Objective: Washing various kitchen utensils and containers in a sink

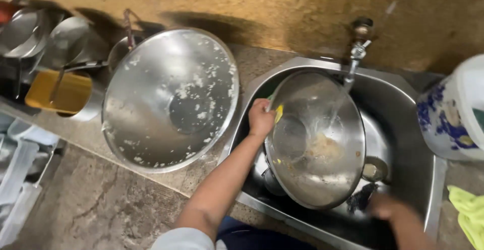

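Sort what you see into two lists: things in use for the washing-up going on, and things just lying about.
In use:
left hand gripping the bowl's rim
right hand, blurred, low in the sink
steel bowl under running water
tap
sink

Lying about:
big rice-flecked pan
yellow tub
white-and-blue bucket
green cloth

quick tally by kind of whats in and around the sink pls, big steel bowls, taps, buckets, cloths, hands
large steel bowls: 2, one under the water in the sink, one with white specks leaning on the counter
tap: 1
white and blue bucket: 1
yellow-green cloth: 1
hands: 2, left hand on the bowl rim, right hand blurred
total: 7
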